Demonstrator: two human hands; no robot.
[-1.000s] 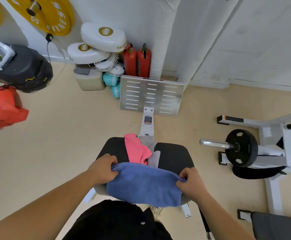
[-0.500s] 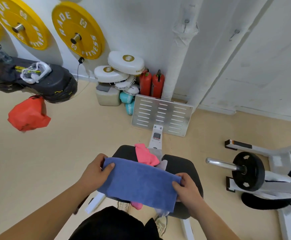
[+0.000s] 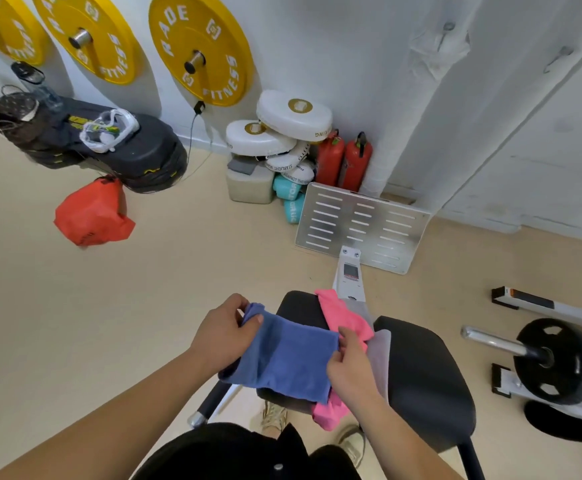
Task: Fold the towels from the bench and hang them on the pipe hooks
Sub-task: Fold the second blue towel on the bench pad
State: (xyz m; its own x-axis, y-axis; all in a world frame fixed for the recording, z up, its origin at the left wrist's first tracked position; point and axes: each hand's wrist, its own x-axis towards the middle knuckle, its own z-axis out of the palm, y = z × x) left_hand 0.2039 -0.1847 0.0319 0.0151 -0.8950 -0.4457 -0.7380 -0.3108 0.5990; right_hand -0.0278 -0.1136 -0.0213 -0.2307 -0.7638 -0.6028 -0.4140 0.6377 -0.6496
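Your left hand [image 3: 223, 336] pinches the upper left corner of the blue towel [image 3: 286, 358], thumb on top and fingers curled under the cloth. Your right hand [image 3: 350, 367] grips the towel's right edge, fingers wrapped round it. Between them the towel hangs as a slack, roughly rectangular panel, lifted off the padding and held over the near left part of the bench [image 3: 421, 375].

You look to be mid-fold on this first towel: it seems doubled over, but its lower edge sags unevenly and the corners are not lined up. The next move calls for bringing your two hands together so the edges meet, then smoothing the fold flat before you carry it off.

Just behind your right hand, the pink towel [image 3: 343, 315] lies crumpled across the bench, one end drooping off the near side, and a pale grey towel [image 3: 379, 355] lies beside it. Both wait unfolded.

Further out, against the wall, stands the white pipe [image 3: 407, 109], with a small hook [image 3: 448, 27] high up on it. That is well apart from you, so you must step round the bench to reach it.
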